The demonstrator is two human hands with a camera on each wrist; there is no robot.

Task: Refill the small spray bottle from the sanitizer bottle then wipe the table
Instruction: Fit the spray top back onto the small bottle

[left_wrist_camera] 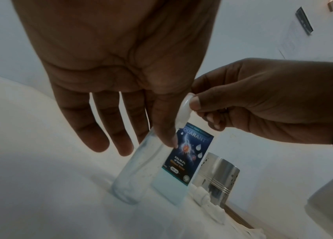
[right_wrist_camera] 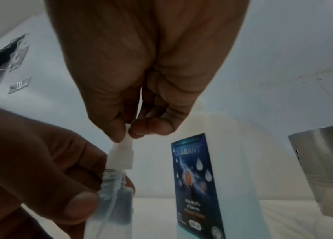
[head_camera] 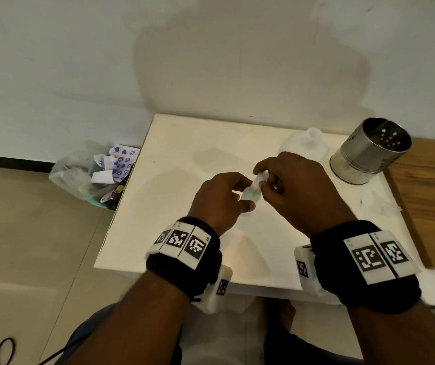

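The small clear spray bottle point(head_camera: 249, 199) stands on the white table point(head_camera: 174, 164), part filled with pale liquid. My left hand point(head_camera: 242, 198) grips its body between thumb and fingers. My right hand point(head_camera: 263, 178) pinches the white spray head point(head_camera: 260, 177) by its top. In the right wrist view the spray head point(right_wrist_camera: 120, 155) sits tilted just above the bottle's threaded neck, and its dip tube runs down inside the small bottle point(right_wrist_camera: 112, 202). Behind the hands stands the sanitizer bottle point(head_camera: 306, 146) with its blue label point(right_wrist_camera: 198, 177), upright and untouched.
A perforated steel cup point(head_camera: 369, 151) stands at the table's back right. Crumpled tissue point(head_camera: 379, 204) lies near the right edge, beside a wooden surface point(head_camera: 432, 193). On the floor to the table's left is a lined waste bin point(head_camera: 92, 172) full of wrappers.
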